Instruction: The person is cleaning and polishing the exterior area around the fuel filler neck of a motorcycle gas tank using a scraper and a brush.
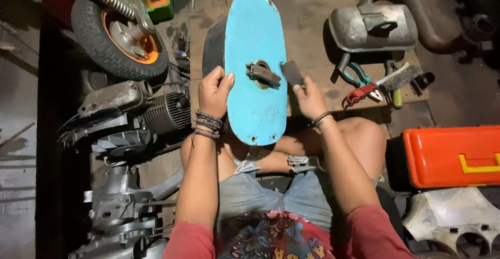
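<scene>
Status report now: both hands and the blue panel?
Left hand grips blue panel edge. Right hand holds dark sanding piece beside it. Nothing in the way.

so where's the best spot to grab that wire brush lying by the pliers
Probably by the handle of the wire brush, coming from above at its lower end, next to the red-handled pliers. The bristle head points up and right toward the muffler, so the handle end is the clean, narrow part to close fingers around.

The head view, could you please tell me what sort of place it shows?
Probably a small motor-scooter repair workshop: an engine with its wheel lies on the floor, an exhaust muffler and pliers sit nearby, beside an orange toolbox.
</scene>
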